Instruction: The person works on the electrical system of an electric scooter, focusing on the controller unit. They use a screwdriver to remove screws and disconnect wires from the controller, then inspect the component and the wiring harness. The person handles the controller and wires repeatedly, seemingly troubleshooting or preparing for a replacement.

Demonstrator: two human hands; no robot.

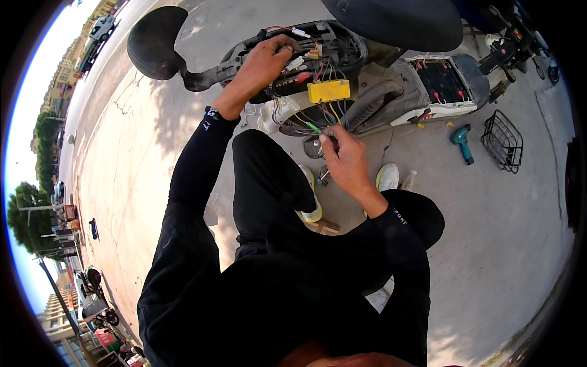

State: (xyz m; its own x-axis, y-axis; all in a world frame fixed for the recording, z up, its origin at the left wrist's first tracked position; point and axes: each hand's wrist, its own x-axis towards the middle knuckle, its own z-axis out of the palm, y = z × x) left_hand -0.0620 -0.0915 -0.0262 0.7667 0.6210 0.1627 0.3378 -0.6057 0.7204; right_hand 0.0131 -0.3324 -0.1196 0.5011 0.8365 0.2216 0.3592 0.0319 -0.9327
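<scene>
An opened electric scooter stands before me, its rear wiring bay (342, 52) exposed. My left hand (264, 63) reaches in at the bay's left part, fingers curled down among the connectors; what they grip is hidden. White connectors (296, 63) lie right beside it. Lower down, my right hand (347, 160) is closed, thumb against forefinger, on thin wires (304, 131) that run to the left. A green connector (313, 128) sits just off its fingertips. Above that hand a yellow box (328, 91) hangs among coloured wires.
Black batteries (441, 82) with red terminals fill the scooter's footboard. On the ground at right lie a teal cordless drill (463, 144) and a black wire basket (502, 142). A black seat-like part (397, 21) juts out at the top. Parked vehicles (95, 300) line the far left.
</scene>
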